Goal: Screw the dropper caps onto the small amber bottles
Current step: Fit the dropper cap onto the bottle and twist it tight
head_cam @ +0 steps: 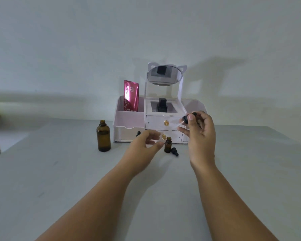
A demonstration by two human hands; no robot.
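Note:
A small amber bottle (167, 145) stands uncapped on the grey table in front of the organizer. My right hand (201, 134) is raised above and to the right of it. Its fingers pinch a black dropper cap (187, 119), whose glass pipette points down and left. My left hand (149, 140) hovers just left of the small bottle with its fingers loosely curled and blurred; it holds nothing and its thumb tip is close to the bottle. A second black dropper cap (174, 151) lies on the table, touching the bottle's right side. A third cap (138, 133) stands by the organizer's base.
A larger amber bottle (103, 136) stands uncapped to the left. A white organizer (129, 131) with drawers, a cat-ear mirror (164, 75) and a pink sachet (131, 96) sits against the wall behind the bottles. The table (59, 180) stretches toward me.

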